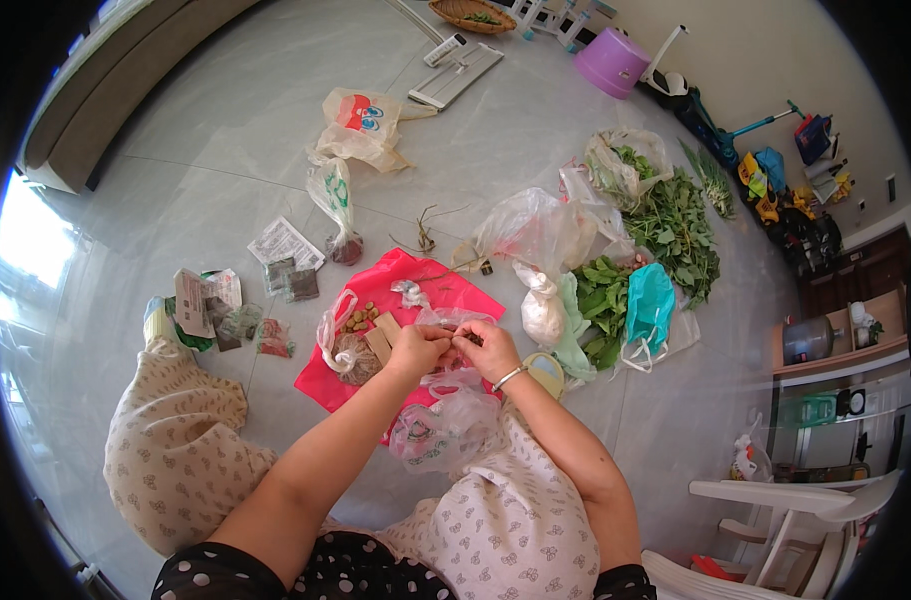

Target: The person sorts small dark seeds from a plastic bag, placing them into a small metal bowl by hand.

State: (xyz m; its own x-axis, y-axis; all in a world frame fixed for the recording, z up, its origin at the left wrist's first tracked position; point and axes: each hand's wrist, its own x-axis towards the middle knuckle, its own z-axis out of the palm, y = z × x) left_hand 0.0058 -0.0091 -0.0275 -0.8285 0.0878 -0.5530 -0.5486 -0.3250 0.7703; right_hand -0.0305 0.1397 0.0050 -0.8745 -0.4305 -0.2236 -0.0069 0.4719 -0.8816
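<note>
My left hand (419, 349) and my right hand (487, 349) meet over a bright pink plastic sheet (455, 289) on the floor. Their fingertips are pinched together on something small and dark, too small to name. Beside my left hand lie brown card-like pieces (380, 343), a tied clear bag of brown granular stuff (358, 358) and small round greenish-brown pieces (359, 319). A small knotted clear bag (410, 292) lies farther up the sheet. Below my hands, a thin clear plastic bag with green print (444, 431) rests at the sheet's near edge.
Leafy greens (669, 225), plastic bags (534, 225) and a teal face mask (649, 311) lie to the right. Seed-like packets (290, 281) and a knotted bag (344, 247) lie left. A purple plastic stool (613, 61) stands at the back, a white chair (770, 499) at lower right.
</note>
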